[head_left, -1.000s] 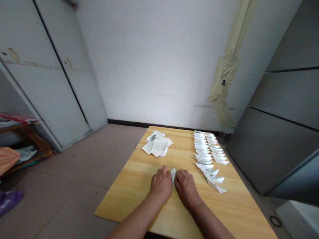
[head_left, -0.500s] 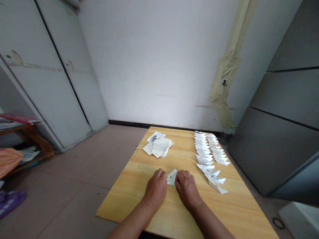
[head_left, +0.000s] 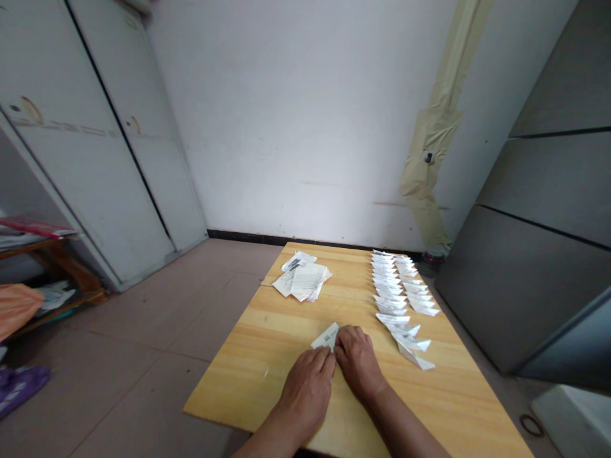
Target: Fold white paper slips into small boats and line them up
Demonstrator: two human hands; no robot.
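A small folded piece of printed paper [head_left: 325,336] lies flat on the wooden table [head_left: 248,362] in front of me. My left hand [head_left: 309,381] presses on its near edge with the fingers held together. At the paper's right side my right hand [head_left: 356,353] has its fingers curled and closed on the corner. The fingertips of both hands almost meet, and they cover the near right part of the paper. To the right stand two rows of folded paper pieces [head_left: 389,283], white with print and pointed ends.
Loose printed sheets [head_left: 308,280] lie in a pile at the table's far left. A white wall [head_left: 296,127] rises behind the table, a white cabinet [head_left: 138,127] stands at left, and a grey panelled unit [head_left: 525,267] is close on the right.
My left hand has moved right and nearer to me, from the paper's left corner to its near edge, uncovering that corner. My right hand has hardly moved.
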